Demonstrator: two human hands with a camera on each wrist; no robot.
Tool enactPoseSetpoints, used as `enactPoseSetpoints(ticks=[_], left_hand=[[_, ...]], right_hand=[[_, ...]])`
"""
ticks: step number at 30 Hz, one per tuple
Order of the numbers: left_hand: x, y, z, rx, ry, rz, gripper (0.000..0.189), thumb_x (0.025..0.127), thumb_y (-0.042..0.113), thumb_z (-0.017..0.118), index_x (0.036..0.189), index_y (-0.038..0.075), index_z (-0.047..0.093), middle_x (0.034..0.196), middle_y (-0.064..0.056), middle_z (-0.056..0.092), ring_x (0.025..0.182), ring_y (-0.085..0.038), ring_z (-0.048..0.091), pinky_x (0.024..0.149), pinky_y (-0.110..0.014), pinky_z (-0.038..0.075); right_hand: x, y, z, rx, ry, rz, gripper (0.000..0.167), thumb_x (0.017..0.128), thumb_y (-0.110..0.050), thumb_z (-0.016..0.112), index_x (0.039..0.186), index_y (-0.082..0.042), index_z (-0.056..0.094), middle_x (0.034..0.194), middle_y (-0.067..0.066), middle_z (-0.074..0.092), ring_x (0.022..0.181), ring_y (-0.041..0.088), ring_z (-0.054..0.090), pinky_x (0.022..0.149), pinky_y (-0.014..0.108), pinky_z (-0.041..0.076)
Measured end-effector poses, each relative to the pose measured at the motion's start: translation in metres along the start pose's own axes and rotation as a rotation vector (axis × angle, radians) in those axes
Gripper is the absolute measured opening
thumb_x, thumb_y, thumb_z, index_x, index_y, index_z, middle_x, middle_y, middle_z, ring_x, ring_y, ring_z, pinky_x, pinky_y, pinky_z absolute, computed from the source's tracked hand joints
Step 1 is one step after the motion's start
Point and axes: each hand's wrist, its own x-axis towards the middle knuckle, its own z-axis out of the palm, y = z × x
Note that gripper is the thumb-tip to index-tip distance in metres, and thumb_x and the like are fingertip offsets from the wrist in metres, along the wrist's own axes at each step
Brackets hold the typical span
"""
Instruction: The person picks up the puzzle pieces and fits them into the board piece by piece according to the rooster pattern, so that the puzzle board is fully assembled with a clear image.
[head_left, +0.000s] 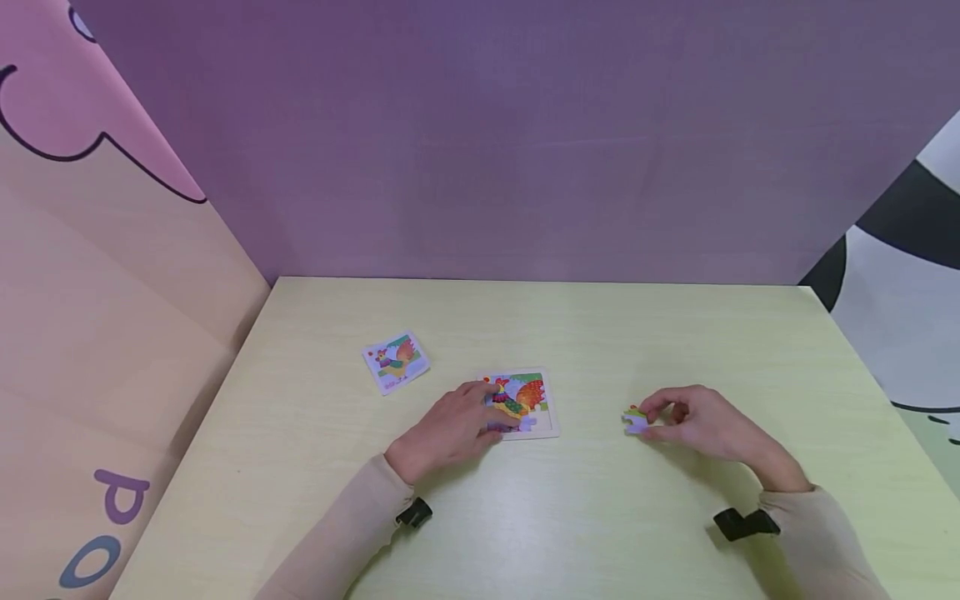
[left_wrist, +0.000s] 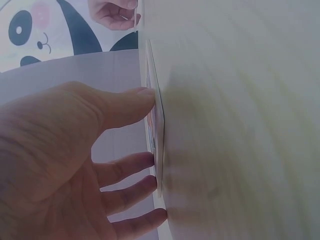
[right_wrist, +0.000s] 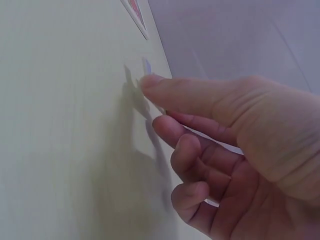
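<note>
A square jigsaw puzzle [head_left: 529, 390] in a pale tray [head_left: 553, 423], with a rooster picture, lies flat near the table's middle. Its lower right part shows a pale, unfilled area. My left hand [head_left: 450, 427] rests on the puzzle's left side; in the left wrist view, the thumb and extended fingers of this hand [left_wrist: 60, 155] touch the thin tray [left_wrist: 159, 125]. Off to the right, my right hand [head_left: 705, 425] pinches a small puzzle piece [head_left: 634, 420] between thumb and finger. In the right wrist view the thumb mostly hides the piece [right_wrist: 147, 65], which is held just over the table.
A smaller rooster picture card [head_left: 396, 362] lies tilted on the pale wooden table [head_left: 300, 467], up and left of the puzzle. A purple panel [head_left: 525, 142] rises along the far edge. Printed panels stand at left [head_left: 135, 300] and right [head_left: 900, 325].
</note>
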Motion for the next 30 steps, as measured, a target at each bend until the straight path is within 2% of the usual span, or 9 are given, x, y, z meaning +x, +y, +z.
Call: enactPoseSetpoints(ticks=[6,17,24,30], left_hand=[[0.0,0.001,-0.001,-0.003,-0.011,-0.01,0.032,0.105,0.028,0.069,0.136,0.032,0.075,0.163,-0.016,0.049,0.156,-0.037,0.04,0.123,-0.056,0.041],[-0.001,0.001,0.0,-0.008,-0.011,-0.017,0.031,0.105,0.028,0.069,0.135,0.031,0.076,0.162,-0.016,0.049,0.155,-0.036,0.04,0.123,-0.056,0.04],[-0.002,0.001,0.0,-0.005,-0.004,-0.009,0.03,0.105,0.029,0.069,0.134,0.031,0.076,0.161,-0.016,0.051,0.155,-0.036,0.041,0.121,-0.056,0.042],[-0.001,0.001,-0.001,-0.005,-0.005,-0.002,0.031,0.105,0.028,0.069,0.135,0.03,0.076,0.162,-0.016,0.05,0.156,-0.037,0.04,0.122,-0.056,0.042]], right_hand=[[0.006,-0.004,0.003,0.011,-0.012,-0.037,0.029,0.086,-0.027,0.09,0.111,-0.015,0.08,0.092,-0.002,0.073,0.071,0.005,0.054,0.057,0.022,0.043],[0.013,-0.016,0.01,0.023,-0.043,-0.058,0.028,0.086,-0.025,0.09,0.11,-0.014,0.079,0.092,-0.002,0.072,0.07,0.005,0.053,0.057,0.021,0.043],[0.019,-0.024,0.014,0.004,-0.044,-0.079,0.026,0.087,-0.023,0.089,0.109,-0.015,0.079,0.088,-0.005,0.071,0.07,0.005,0.053,0.058,0.021,0.043],[0.025,-0.035,0.019,-0.013,-0.039,-0.049,0.027,0.086,-0.024,0.088,0.11,-0.016,0.08,0.077,-0.004,0.065,0.067,0.007,0.052,0.057,0.022,0.044]])
